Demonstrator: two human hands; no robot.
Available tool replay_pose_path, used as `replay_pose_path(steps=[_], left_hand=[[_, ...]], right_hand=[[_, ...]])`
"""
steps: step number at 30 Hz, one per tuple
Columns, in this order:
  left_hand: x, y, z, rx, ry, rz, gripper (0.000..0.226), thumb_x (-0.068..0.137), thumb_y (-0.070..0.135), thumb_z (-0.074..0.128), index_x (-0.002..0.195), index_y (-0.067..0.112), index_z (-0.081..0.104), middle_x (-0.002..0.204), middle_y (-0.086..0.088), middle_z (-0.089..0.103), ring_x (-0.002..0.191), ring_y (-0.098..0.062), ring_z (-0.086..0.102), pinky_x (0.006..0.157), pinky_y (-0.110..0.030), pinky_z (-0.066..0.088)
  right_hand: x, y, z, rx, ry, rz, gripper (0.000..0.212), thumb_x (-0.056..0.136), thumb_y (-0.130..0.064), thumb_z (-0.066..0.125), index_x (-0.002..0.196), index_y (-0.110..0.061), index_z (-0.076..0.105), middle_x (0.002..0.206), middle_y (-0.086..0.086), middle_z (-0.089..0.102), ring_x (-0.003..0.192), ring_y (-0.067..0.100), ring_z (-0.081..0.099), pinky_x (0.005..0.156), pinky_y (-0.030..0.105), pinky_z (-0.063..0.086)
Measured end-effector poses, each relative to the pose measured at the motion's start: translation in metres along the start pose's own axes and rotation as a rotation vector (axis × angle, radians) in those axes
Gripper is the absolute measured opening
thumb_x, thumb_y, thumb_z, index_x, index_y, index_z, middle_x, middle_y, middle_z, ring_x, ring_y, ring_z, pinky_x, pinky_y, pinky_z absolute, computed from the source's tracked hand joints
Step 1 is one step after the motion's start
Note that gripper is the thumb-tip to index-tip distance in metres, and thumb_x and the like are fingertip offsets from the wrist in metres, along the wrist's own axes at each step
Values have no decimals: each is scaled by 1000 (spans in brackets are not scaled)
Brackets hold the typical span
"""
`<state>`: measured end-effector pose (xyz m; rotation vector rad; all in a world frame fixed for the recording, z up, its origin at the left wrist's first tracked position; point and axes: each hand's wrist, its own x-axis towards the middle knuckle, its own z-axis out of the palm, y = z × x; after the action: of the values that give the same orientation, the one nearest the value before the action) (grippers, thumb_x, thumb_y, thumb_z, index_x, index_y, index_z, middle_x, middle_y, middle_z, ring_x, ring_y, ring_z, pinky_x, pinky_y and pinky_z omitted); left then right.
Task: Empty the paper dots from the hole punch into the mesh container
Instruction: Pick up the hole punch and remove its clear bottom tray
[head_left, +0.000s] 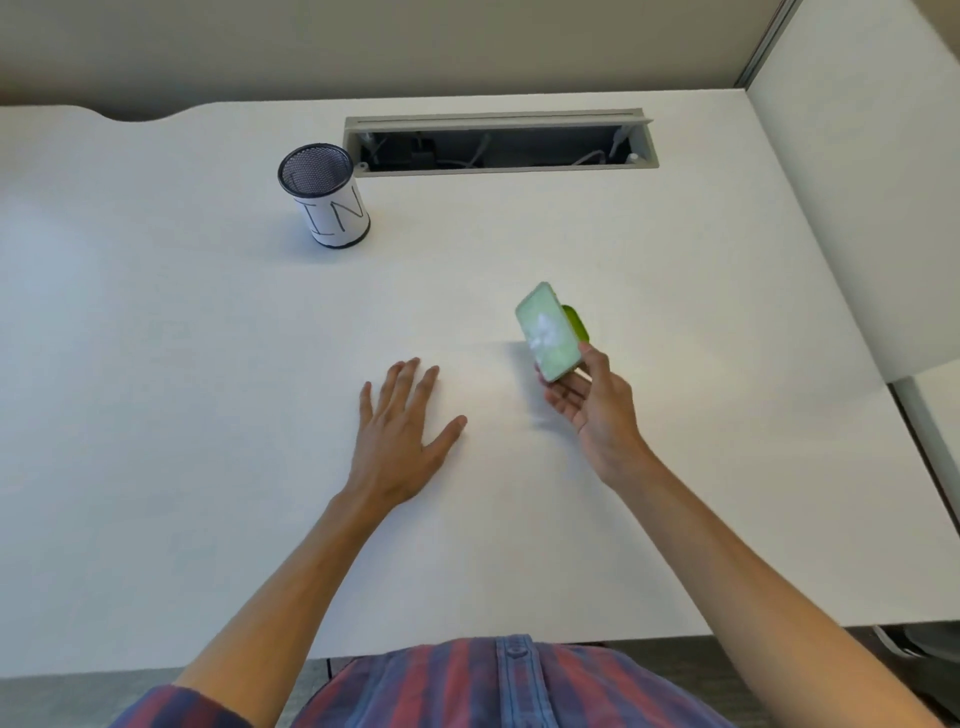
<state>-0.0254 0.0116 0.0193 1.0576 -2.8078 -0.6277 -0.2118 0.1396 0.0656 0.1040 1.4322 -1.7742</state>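
Right hand: we are holding the punch (549, 332) in our right hand (592, 400), fingers pinched on its lower end, clear of the desk (156, 415) and tilted so its pale tray side is facing us.

Left hand: our left hand (402, 431) is lying flat on the desk, fingers spread, holding nothing.

Dots: a whitish clump is showing through the tray; we are judging these to be the paper dots, though blur is hiding detail.

Cup: the mesh cup (326, 195) is standing upright well apart from the punch, far-left, just beside the cable slot (498, 143).

Stage: we are judging the emptying as not yet done, since the punch is nowhere near the cup.

Risk, spill: if the tray is popping open while we are carrying it, dots are scattering on the desk.

Risk, grip: we are gripping only one end, so the punch may be slipping or swinging as we reach.

Risk, aim: the cup mouth is narrow; pouring from off-centre is sending dots over the rim (315, 150).

Risk, tipping: the cup looks light; a knock from the punch may be toppling it.

Risk, slot: stray dots may be dropping into the open slot, where they are hard to get back.
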Motion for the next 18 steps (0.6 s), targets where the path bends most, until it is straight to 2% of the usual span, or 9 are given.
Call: replay_pose_path(steps=[5,7,10,11,15,16,18], left_hand=[[-1,32,-16,-298,-82,84,74,93,70,32,153,27,31,161,3,32,150,-13,20,121,-36,16],[-1,45,-24,-516,-131,13,75,90,73,32,152,31,33,157,8,39,145,-9,30,119,-36,23],[3,61,-35,-985,-211,-126,64,91,65,41,147,33,42,140,18,55,130,0,50,112,-35,37],[4,64,-38,-1101,-236,-169,61,90,61,45,143,31,46,136,16,59,125,-2,55,110,-36,41],[7,68,-47,-1414,-304,-269,57,89,47,56,135,13,53,132,-14,64,122,-35,60,101,-45,45],[6,69,-48,-1464,-307,-271,55,89,42,58,134,9,54,132,-19,63,120,-41,59,94,-45,45],[4,72,-50,-1520,-299,-279,53,88,34,61,131,3,54,130,-29,61,105,-47,58,76,-41,44]], right_hand=[[-33,6,9,82,-116,99,38,101,-33,42,115,-4,62,88,14,74,73,15,69,68,24,58],[-42,9,11,101,-146,133,42,101,-34,41,115,-1,63,89,16,73,74,17,69,70,25,59],[-55,14,15,122,-191,186,47,101,-37,41,118,3,61,88,16,72,75,20,69,70,27,60],[-59,16,17,128,-210,201,49,100,-37,41,118,3,61,87,17,71,74,20,69,69,27,60],[-72,20,23,100,-278,211,54,99,-39,37,117,6,62,87,17,68,71,19,66,62,25,57],[-74,20,25,90,-293,206,57,99,-40,36,119,7,61,86,16,68,70,19,65,61,25,56],[-76,20,26,81,-318,198,61,98,-41,34,123,9,58,84,16,67,68,19,63,60,26,55]])
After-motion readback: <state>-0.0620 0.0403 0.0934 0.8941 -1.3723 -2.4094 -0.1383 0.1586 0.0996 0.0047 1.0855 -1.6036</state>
